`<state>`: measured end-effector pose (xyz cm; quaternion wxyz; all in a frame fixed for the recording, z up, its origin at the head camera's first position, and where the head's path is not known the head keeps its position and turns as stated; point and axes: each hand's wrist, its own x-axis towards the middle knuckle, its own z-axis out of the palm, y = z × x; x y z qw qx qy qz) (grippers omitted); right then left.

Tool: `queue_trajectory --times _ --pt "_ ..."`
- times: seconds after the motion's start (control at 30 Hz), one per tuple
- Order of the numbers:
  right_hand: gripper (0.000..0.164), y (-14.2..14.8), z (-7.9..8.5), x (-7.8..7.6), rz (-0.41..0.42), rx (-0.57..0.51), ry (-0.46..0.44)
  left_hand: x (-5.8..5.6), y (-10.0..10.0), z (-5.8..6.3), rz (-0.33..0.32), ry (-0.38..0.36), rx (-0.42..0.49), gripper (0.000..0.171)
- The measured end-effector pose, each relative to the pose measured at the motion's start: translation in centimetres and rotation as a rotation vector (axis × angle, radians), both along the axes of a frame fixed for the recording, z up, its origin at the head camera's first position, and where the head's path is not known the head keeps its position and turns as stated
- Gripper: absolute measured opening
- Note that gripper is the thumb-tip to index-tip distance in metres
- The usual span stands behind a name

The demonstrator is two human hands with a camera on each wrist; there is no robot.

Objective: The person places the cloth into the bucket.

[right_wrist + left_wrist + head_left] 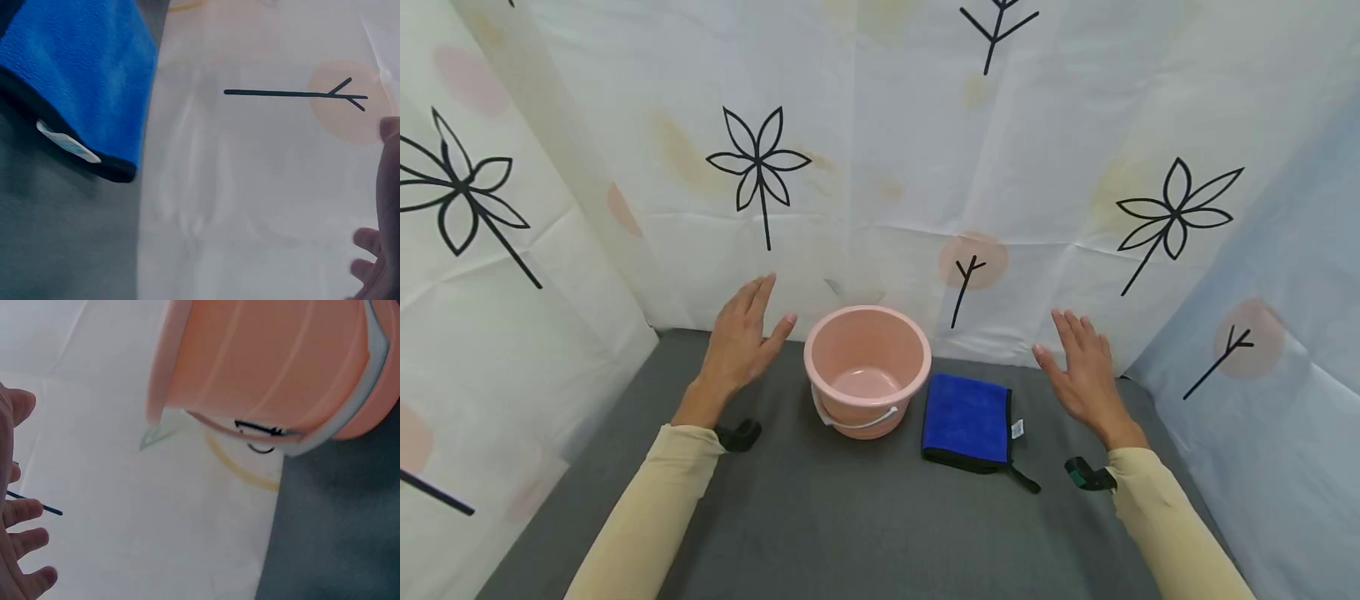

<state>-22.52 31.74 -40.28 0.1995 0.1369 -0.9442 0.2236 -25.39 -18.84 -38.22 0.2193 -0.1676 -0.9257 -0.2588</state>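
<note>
The left hand (735, 348) is hovering left of the pink bucket (867, 346), fingers straight, thumb wide. The right hand (1086, 379) is hovering well right of it, fingers straight too. The bucket is standing on the gray surface (865, 517). Just right of it, a blue cloth (967, 421) is lying, maybe folded.

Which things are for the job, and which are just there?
Probably for the job (neither is held):
- bucket, nearest the left fingers
- cloth, nearest the right fingers

Seemingly just there:
- table, under both
- sheet, hanging behind with leafy drawings
</note>
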Motion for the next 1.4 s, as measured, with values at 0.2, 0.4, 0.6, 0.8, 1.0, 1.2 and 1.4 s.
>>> queue_trajectory --times 0.2,0.4,0.6,0.8,1.0,1.2,1.4 --pt "0.075 -0.7 -1.9 0.6 0.049 -0.127 -0.234 0.6 0.8 -1.8 -0.130 -0.206 0.241 0.073" --pt "0.082 -1.7 -5.2 0.5 0.046 -0.174 -0.435 0.7 2.3 -4.5 -0.236 -0.337 0.485 0.069" --pt "0.086 -2.4 -8.1 0.1 0.095 -0.193 -0.531 0.5 3.5 -6.6 -0.323 -0.411 0.694 0.065" --pt "0.088 -2.6 -9.9 -0.4 0.154 -0.137 -0.516 0.6 4.2 -7.8 -0.371 -0.416 0.854 0.064" --pt "0.082 -2.8 -10.5 -0.7 0.159 -0.089 -0.467 0.6 4.8 -8.2 -0.385 -0.404 0.901 0.065" --pt "0.067 -3.0 -10.6 -0.8 0.151 -0.111 -0.449 0.6 5.0 -8.6 -0.380 -0.400 0.901 0.064" --pt "0.049 -3.5 -9.7 0.1 0.131 -0.125 -0.385 0.8 5.1 -8.7 -0.370 -0.402 0.879 0.065"
